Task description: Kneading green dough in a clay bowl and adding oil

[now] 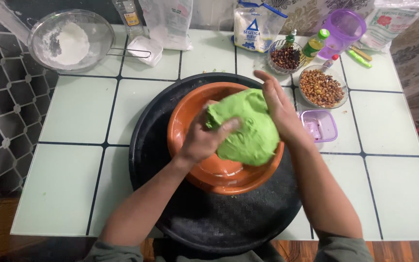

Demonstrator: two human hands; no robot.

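Both my hands are on the green dough [248, 128], which sits in the orange bowl [190, 114] and rises above its rim. My left hand [204, 138] is clenched into the dough's left side, thumb pressed across its surface. My right hand [280, 106] lies flat against the dough's right side, fingers extended and together, palm in contact; it grips nothing. The bowl stands on a round black tray [219, 218] at the middle of the white tiled counter [78, 111].

Beyond the tray, at the far left, a metal sieve [71, 41] holds white flour. At the far right stand a glass bowl of dark beans [286, 57], a glass bowl of brown nuts [322, 87], a small green-capped bottle [314, 46] and a purple jug [343, 30]. A small purple container [319, 125] lies just beside my right wrist. Flour bags [255, 24] stand along the far edge.
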